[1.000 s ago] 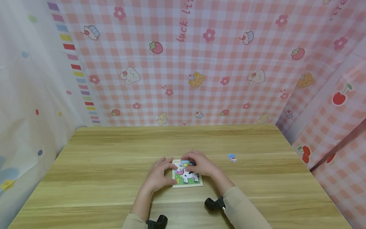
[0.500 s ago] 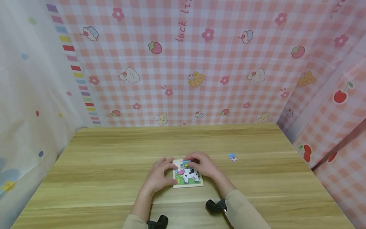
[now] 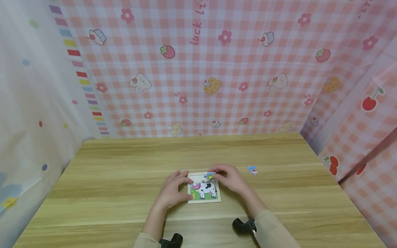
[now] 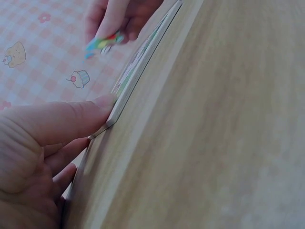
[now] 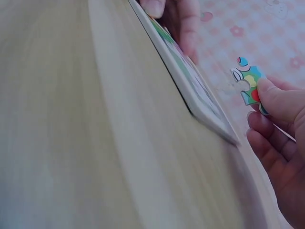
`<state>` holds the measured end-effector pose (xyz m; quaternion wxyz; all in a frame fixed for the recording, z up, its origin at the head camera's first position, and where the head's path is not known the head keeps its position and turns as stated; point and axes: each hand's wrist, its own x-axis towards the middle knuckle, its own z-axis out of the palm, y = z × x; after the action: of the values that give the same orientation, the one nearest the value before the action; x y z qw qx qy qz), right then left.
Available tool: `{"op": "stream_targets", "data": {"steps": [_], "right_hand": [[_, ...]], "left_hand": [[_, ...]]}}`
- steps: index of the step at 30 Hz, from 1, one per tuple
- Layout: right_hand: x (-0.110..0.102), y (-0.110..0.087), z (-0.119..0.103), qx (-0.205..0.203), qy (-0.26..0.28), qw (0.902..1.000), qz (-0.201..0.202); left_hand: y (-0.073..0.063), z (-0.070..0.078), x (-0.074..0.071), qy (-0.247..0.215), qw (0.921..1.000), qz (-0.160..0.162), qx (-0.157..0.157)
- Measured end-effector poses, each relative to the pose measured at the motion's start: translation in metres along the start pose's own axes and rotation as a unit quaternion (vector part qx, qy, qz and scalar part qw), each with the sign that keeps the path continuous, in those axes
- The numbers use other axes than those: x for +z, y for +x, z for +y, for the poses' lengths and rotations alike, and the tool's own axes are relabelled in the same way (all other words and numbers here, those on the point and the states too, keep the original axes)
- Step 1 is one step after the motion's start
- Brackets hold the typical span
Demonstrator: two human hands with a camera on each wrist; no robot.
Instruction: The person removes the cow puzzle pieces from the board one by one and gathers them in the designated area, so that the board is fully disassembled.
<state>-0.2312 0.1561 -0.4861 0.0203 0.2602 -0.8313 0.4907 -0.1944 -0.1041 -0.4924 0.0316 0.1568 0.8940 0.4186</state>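
A square jigsaw puzzle board (image 3: 204,202) with a pale wooden rim and a cow picture lies on the table in the head view. My left hand (image 3: 173,189) grips its left side, with the thumb on the near left corner, as the left wrist view shows too. Over the board's far right corner, my right hand (image 3: 231,179) pinches a puzzle piece (image 5: 251,80) between thumb and fingers. Blue, green, yellow and red show on that piece, which is raised off the board. Pale bare backing shows along the upper part of the board.
Another puzzle piece (image 3: 253,170), blue with a white and pink figure, lies on the wooden table (image 3: 124,165) to the right of the board. A checked pink curtain (image 3: 198,103) hangs behind the table's far edge. Black wrist mounts (image 3: 243,226) stick out from the sleeves.
My right hand has moved right across the board with the pinched piece, from the upper middle to the far right corner, uncovering pale backing. My left hand has stayed in place.
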Motion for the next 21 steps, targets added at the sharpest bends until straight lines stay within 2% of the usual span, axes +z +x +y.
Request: {"op": "stream_targets", "data": {"steps": [6,14,21], "right_hand": [[-0.025,-0.018,0.013,-0.01,-0.011,0.9993,0.033],[-0.063,-0.042,0.026,0.029,-0.03,0.9967,0.07],[-0.093,-0.061,0.04,0.04,-0.043,0.9927,0.106]], "left_hand": [[0.0,0.0,0.0,-0.004,1.0,0.003,0.0],[-0.001,0.001,-0.001,-0.004,1.0,0.003,-0.005],[-0.002,0.003,-0.001,-0.007,1.0,0.003,-0.001]]}}
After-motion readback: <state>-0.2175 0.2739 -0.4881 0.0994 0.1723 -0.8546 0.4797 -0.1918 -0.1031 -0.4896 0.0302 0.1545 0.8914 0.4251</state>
